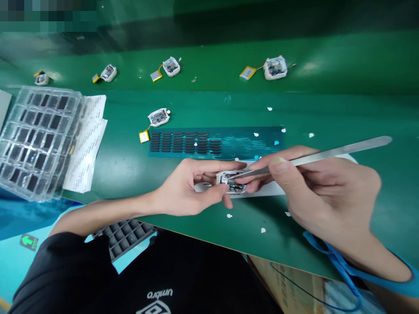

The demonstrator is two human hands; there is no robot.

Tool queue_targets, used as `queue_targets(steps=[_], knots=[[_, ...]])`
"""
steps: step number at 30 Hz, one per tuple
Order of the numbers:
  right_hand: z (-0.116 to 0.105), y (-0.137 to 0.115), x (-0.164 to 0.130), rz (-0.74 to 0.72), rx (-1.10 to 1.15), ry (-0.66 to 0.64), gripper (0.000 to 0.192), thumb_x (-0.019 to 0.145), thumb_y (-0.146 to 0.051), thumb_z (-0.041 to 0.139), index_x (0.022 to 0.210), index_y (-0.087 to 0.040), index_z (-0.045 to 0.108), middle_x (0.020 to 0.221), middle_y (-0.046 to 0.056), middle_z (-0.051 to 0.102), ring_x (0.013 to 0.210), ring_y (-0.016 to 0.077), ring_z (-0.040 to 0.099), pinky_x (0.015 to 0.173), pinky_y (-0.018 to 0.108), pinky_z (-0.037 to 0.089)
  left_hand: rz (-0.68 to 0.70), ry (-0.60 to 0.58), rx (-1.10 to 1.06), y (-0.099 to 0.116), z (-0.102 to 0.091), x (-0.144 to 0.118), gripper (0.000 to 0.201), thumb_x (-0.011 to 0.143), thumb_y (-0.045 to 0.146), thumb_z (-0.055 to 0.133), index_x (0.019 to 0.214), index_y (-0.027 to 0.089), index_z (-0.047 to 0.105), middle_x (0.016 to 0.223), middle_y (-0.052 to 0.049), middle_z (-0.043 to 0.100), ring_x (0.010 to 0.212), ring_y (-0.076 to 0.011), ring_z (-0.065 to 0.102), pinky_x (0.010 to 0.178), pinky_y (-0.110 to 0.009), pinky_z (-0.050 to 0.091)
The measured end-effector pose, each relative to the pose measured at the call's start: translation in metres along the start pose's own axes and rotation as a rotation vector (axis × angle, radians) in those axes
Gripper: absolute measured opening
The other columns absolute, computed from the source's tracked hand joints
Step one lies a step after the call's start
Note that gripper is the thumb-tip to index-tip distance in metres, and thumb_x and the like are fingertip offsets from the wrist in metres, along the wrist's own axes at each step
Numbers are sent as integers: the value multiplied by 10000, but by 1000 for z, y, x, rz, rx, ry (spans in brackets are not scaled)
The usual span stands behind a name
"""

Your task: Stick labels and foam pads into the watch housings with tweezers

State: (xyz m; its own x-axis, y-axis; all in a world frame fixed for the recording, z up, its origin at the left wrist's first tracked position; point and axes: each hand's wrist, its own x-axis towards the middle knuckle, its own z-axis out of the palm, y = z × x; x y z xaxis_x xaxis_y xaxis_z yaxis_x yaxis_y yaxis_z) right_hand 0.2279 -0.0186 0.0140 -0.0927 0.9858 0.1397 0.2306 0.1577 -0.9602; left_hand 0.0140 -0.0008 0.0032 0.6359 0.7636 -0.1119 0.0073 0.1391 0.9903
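My left hand (193, 187) pinches a small white device housing (231, 181) with an exposed circuit board, holding it just above the green table. My right hand (324, 192) grips metal tweezers (314, 156) like a pen, their tips reaching into the housing. A white sheet (273, 189) lies under the housing. Behind it lies a dark blue sheet (216, 141) carrying rows of small black pads.
A clear blister tray (37, 139) of black parts and white paper strips (87, 144) sit at left. Another housing with a yellow battery (157, 118) lies nearby; several more rest on the far conveyor (229, 65). A grey grid tray (126, 235) sits below the table edge.
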Motion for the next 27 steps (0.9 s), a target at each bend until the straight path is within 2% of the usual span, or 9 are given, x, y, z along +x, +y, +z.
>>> queue_targets(steps=[5,9,12,14,15,17,20,24,27], knots=[[-2,-3,-3,-136,-194,-19,329,1028,-242,643,742,-362,752,830,-71,782,607,158,720,562,329,603,-17,27,63,0,1,1,356,968,144,551,1268,96,736,1072,-132,812,598,-142,736,581,-282,640],[-4,-1,-4,-226,-111,16,238,1029,-225,641,959,-378,809,793,-52,777,565,158,704,504,323,571,8,26,128,4,-1,-2,343,977,155,559,1267,122,739,1030,-109,817,580,-140,716,574,-293,634],[-6,2,1,-233,47,186,177,1041,-284,653,1000,-308,824,804,7,770,605,183,722,506,335,568,51,58,206,3,-4,-2,361,987,169,560,1310,136,719,827,-44,794,581,-148,711,580,-286,624],[-9,6,8,-230,26,286,204,1050,-293,647,954,-278,826,823,23,769,651,181,729,552,337,572,80,78,250,2,-7,-1,381,991,178,563,1341,104,695,746,-20,760,594,-145,708,587,-265,609],[-11,8,12,-231,-32,280,222,1051,-283,645,919,-274,823,856,24,780,687,176,736,589,333,578,93,86,267,2,-9,0,388,997,184,567,1353,79,681,743,-21,756,606,-141,708,590,-254,600],[-15,15,19,-229,-176,163,247,1049,-261,641,878,-282,818,954,13,810,787,172,758,673,323,591,123,98,289,2,-13,2,375,1019,203,572,1347,50,670,790,-39,768,641,-133,711,585,-234,578],[-18,28,28,-176,-266,-16,208,1042,-303,649,935,-317,827,1055,-13,819,931,202,776,820,365,611,193,130,389,4,-20,6,273,1051,225,557,1240,100,708,876,-47,790,686,-125,719,634,-242,566],[-18,39,33,-107,-254,-103,184,1036,-380,648,1042,-350,830,1116,-18,810,1007,250,777,914,440,612,366,161,793,0,-32,11,214,1059,175,524,1165,167,710,1070,-51,816,888,-165,748,894,-347,542],[-17,41,34,-116,-252,-103,172,1032,-379,660,1079,-381,825,1126,-28,806,1024,249,776,934,437,610,435,124,1033,-7,-40,15,241,1049,129,496,1201,152,682,1188,-76,794,1083,-215,725,967,-396,504]])
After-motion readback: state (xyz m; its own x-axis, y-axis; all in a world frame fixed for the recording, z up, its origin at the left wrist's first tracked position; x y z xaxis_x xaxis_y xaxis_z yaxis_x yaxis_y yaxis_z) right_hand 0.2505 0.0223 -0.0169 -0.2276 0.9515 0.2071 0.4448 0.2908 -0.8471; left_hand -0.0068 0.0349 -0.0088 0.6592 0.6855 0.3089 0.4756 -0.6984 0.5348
